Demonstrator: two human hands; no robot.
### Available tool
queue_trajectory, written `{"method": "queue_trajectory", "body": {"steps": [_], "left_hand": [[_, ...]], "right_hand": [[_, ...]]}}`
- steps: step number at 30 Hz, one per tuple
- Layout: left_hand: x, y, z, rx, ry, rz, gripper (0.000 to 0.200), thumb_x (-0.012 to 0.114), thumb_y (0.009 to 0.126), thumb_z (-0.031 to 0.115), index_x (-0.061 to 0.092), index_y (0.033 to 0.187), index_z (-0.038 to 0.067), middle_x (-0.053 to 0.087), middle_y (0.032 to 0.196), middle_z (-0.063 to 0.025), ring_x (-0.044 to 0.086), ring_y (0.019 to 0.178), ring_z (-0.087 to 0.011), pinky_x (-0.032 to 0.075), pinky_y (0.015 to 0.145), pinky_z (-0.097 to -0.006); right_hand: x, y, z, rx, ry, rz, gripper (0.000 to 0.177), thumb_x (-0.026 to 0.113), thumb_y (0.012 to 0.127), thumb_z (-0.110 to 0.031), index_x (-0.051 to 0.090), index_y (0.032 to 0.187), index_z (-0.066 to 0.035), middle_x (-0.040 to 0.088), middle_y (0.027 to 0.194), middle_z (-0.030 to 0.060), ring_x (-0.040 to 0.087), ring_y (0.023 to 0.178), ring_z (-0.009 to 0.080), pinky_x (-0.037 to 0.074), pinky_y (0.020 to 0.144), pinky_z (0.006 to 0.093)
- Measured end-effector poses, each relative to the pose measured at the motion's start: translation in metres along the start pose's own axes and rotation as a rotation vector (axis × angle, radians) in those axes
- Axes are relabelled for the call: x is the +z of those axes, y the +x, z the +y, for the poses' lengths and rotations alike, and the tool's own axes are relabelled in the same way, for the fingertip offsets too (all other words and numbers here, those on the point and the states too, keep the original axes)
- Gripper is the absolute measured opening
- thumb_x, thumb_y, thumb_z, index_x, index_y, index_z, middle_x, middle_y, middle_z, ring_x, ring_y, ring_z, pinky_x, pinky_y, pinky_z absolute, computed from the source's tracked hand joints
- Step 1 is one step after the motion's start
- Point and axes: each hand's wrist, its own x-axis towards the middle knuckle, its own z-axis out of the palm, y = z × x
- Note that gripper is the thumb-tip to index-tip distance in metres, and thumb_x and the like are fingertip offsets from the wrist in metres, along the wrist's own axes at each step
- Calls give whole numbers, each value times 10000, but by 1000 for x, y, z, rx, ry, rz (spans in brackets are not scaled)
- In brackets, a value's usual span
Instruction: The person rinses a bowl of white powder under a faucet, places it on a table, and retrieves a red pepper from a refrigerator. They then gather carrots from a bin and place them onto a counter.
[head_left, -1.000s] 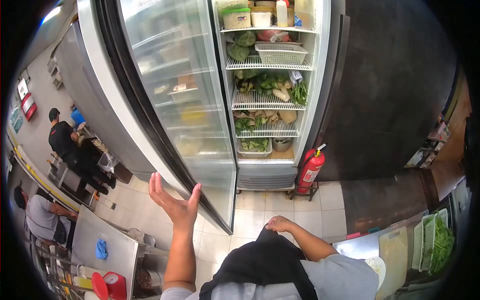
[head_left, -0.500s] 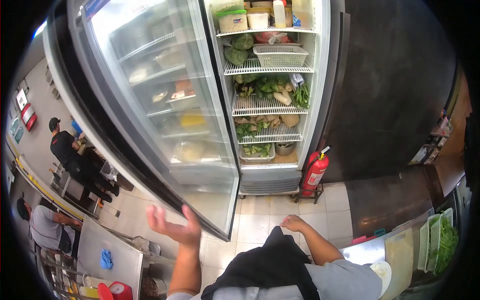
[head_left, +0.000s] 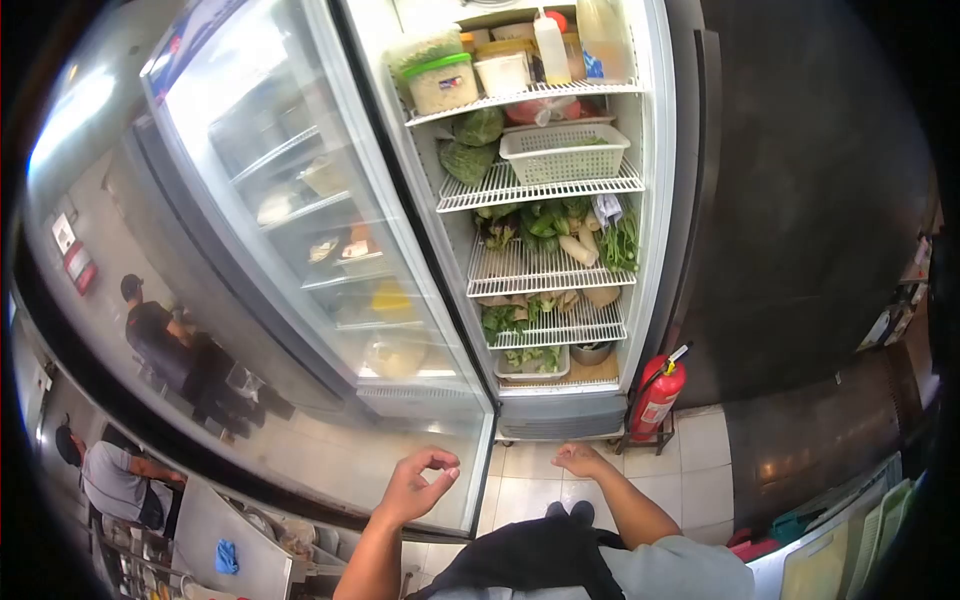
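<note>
In front of the open glass door [head_left: 440, 400] of an upright fridge, my left hand [head_left: 415, 490] is raised with curved fingers and the thumb apart, holding nothing. My right hand [head_left: 583, 461] hangs low before the fridge base [head_left: 562, 415], its fingers curled together and no object visible in them. On the fridge shelves are a green-lidded tub [head_left: 443, 88], a white squeeze bottle [head_left: 551, 50], a pale plastic basket [head_left: 565, 155], bagged greens [head_left: 468, 160], leafy vegetables and white roots [head_left: 578, 248]. Lower down sits a white tray [head_left: 533, 375] of greens. Neither hand touches these goods.
A red fire extinguisher [head_left: 660, 392] stands right of the fridge. At left, a steel table [head_left: 225, 520] bears a blue cloth [head_left: 227, 556]. One person [head_left: 160, 340] in black shows through the door glass; another person [head_left: 115, 480] in grey is lower left. A cutting board [head_left: 815, 570] lies lower right.
My view has moved nearer the fridge, and its door now spans more of the left side. My left hand has come away from the door's edge toward the middle, its fingers more curled.
</note>
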Motion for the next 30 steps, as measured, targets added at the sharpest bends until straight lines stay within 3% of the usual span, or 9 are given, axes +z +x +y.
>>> {"method": "queue_trajectory", "body": {"steps": [7, 10, 16, 19, 21, 25, 27, 28, 30], "left_hand": [[19, 21, -19, -266, -102, -135, 177, 661, 829, 95, 621, 987, 26, 655, 930, -53, 599, 879, -131, 468, 786, -264], [11, 24, -25, -415, -327, -75, 208, 595, 840, -10, 565, 1045, -21, 635, 982, -108, 613, 936, -194, 489, 869, -339], [16, 40, -54, -562, -364, -84, 206, 607, 855, 54, 569, 1048, -7, 643, 964, -110, 621, 912, -197, 496, 821, -326], [28, 52, -85, -696, -375, -124, 232, 631, 857, 100, 568, 1051, -11, 645, 953, -95, 617, 901, -169, 489, 804, -301], [33, 54, -98, -759, -407, -167, 255, 652, 853, 119, 568, 1051, -19, 644, 950, -84, 610, 901, -147, 481, 809, -285], [35, 52, -108, -801, -344, -121, 268, 641, 867, 148, 564, 1054, -28, 641, 940, -75, 602, 879, -132, 472, 781, -261], [33, 48, -115, -834, -349, -117, 267, 638, 870, 149, 563, 1050, -33, 638, 937, -71, 597, 874, -127, 469, 777, -254], [34, 45, -119, -829, -325, -94, 255, 635, 871, 146, 563, 1052, -18, 643, 937, -74, 604, 874, -138, 472, 785, -265], [35, 44, -126, -834, -302, -73, 244, 633, 871, 143, 564, 1054, -4, 647, 936, -76, 612, 873, -148, 476, 793, -276]], "right_hand": [[-23, 61, 71, 52, 91, -62, 434, 702, 775, -347, 634, 1023, 2, 668, 941, 132, 618, 870, 184, 484, 782, 301], [-48, 60, 73, 45, 70, -41, 491, 682, 757, -421, 619, 1012, -6, 658, 908, 182, 632, 846, 272, 488, 779, 357], [-59, 68, 84, 124, 168, -38, 457, 671, 778, -382, 621, 1019, 4, 667, 891, 145, 641, 776, 220, 501, 724, 334], [-54, 77, 73, 254, 432, -83, 416, 656, 798, -345, 624, 1021, 5, 668, 840, 112, 634, 680, 180, 506, 654, 314], [-48, 98, 75, 136, 516, -26, 360, 637, 823, -319, 623, 997, -5, 661, 786, 77, 619, 615, 155, 498, 587, 297], [-102, 186, 17, 207, 580, 199, 300, 567, 882, -341, 614, 930, -49, 631, 713, 47, 600, 616, 134, 475, 544, 272], [-152, 250, -14, 59, 706, 249, 320, 472, 928, -320, 568, 1060, -45, 641, 825, 63, 620, 687, 151, 496, 558, 266], [-179, 247, -77, 115, 763, 554, 291, 469, 920, -276, 554, 1065, -40, 624, 881, 94, 598, 690, 156, 484, 561, 310], [-206, 315, -75, 113, 971, 522, 406, 486, 904, -342, 524, 1174, -42, 627, 1028, 114, 608, 843, 179, 497, 663, 344]]}}
